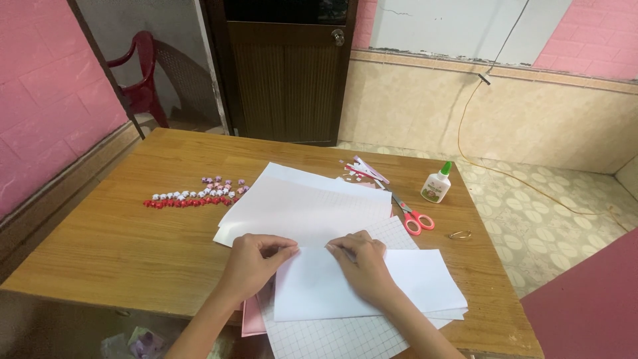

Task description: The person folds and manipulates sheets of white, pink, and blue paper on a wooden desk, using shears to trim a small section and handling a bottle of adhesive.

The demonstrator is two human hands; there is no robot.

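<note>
The left hand (254, 260) and right hand (359, 260) each pinch, fingers closed, the top edge of a white sheet (352, 286) lying on gridded paper (332, 336) at the wooden table's (133, 252) near edge; red-handled scissors (413, 218) and a glue bottle (436, 184) lie beyond, right; small paper stars (196, 195) lie left.

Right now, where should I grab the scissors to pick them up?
Take the scissors by the red handle loops, coming from the near right side. The loops point toward the table's front edge and lie bare on the table, while the blades run up beside the white paper.
</note>
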